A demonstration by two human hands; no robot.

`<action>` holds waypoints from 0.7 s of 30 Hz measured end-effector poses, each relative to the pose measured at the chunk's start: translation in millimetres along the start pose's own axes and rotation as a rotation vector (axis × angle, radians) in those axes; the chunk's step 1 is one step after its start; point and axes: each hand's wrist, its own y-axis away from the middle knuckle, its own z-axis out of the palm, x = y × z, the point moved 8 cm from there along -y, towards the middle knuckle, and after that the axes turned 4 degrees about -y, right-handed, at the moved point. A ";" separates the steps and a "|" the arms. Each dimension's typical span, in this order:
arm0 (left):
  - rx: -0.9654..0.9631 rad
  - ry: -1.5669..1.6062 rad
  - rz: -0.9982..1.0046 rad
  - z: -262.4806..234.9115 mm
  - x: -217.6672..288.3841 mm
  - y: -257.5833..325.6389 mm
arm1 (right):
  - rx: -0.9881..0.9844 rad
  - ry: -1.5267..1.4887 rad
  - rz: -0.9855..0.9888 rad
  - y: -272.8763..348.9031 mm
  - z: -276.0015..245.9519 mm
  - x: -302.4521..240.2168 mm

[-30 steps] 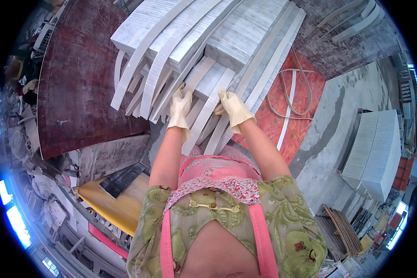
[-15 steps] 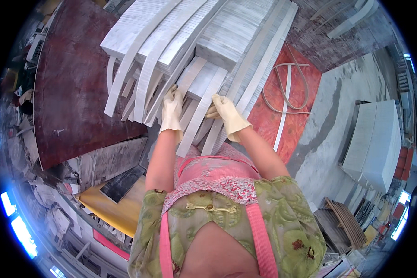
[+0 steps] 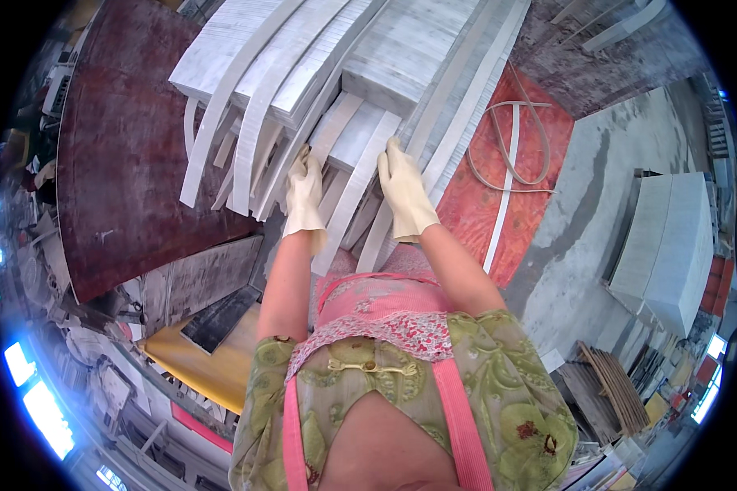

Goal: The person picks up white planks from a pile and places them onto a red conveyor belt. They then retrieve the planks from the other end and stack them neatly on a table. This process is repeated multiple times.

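Pale grey-white stone-look slats stand packed in tall stacks [image 3: 413, 45], with long flat strips [image 3: 258, 131] lying over them and hanging down the near side. Between the taller blocks sits a lower short stack [image 3: 354, 139], crossed by two strips. My left hand [image 3: 305, 196], in a cream rubber glove, is closed at this stack's left edge; what its fingers grip is hidden. At the right edge, my right hand [image 3: 405, 190], gloved alike, lies against the strip [image 3: 368, 164] and stack side, fingers stretched out and pointing away from me.
A dark red board [image 3: 131, 139] stands at the left. To the right a red sheet [image 3: 499, 180] carries a looped strip [image 3: 544, 155]. Farther right are a covered pale stack [image 3: 667, 245] and a wooden pallet [image 3: 610, 385]. A yellow surface [image 3: 201, 360] is at lower left.
My right hand has slid slightly away from me along the short stack, its fingers straightening from a curl. The left hand stays at the left edge. The view has shifted slightly.
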 end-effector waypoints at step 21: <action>-0.009 -0.011 0.007 12.4 5.1 12.9 | 0.117 -0.174 -0.108 7.9 -4.8 -0.9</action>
